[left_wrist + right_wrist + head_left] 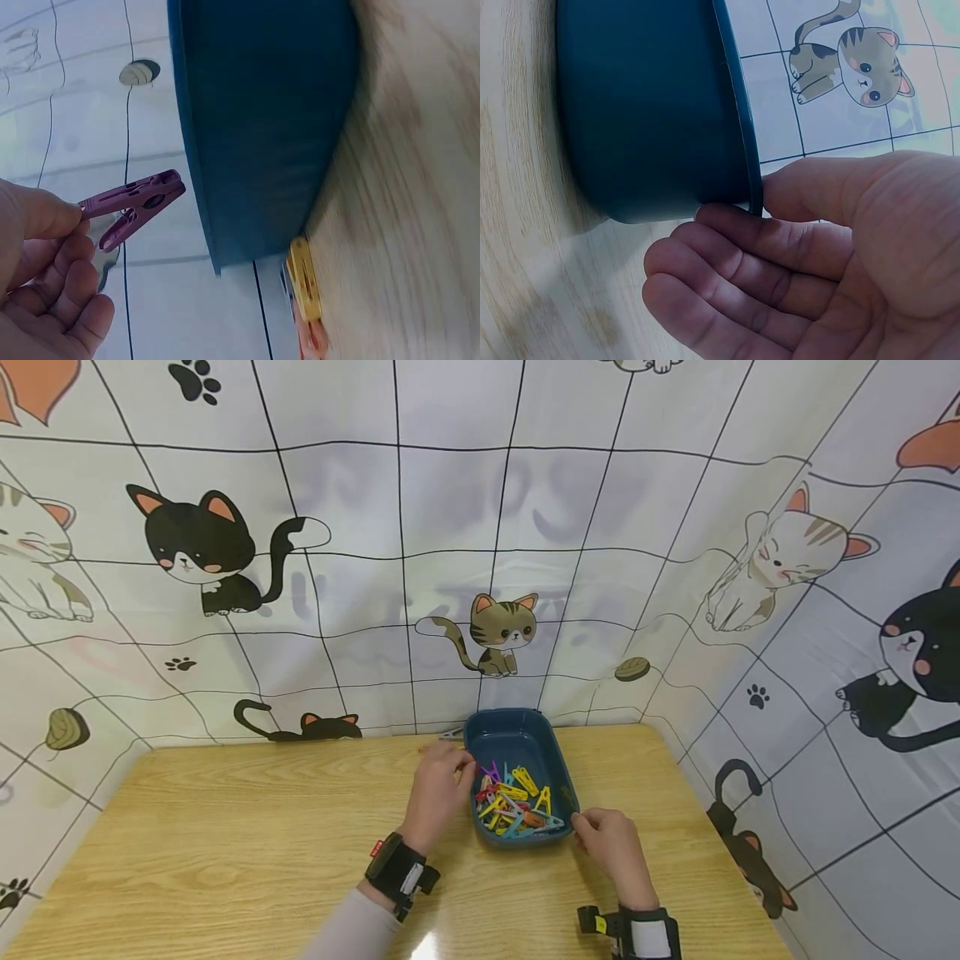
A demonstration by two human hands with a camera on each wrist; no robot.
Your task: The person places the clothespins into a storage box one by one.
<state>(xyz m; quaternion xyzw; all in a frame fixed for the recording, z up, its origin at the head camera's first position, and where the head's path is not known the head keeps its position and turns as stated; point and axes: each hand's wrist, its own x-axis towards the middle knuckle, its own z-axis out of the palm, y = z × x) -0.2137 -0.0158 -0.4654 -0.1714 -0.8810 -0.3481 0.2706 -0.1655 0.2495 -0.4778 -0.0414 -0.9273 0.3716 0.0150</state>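
A dark blue basin (558,752) holds a heap of clothespins (513,806) in yellow, red, blue and other colours. At its left rim, my left hand (442,785) pinches a purple clothespin (139,202) between thumb and index finger by one handle end; the left wrist view shows the clothespin clear of the basin's outer wall (262,135). The right hand (611,843) grips the near right corner of the rim, with the thumb on top and the index finger below. Its other fingers (697,300) lie loosely bent beneath the rim.
Beyond the basin's left side, a yellow clothespin (304,281) and a few others lie on the wooden table (262,835). A cat-print cloth (360,585) hangs along the back and right of the table.
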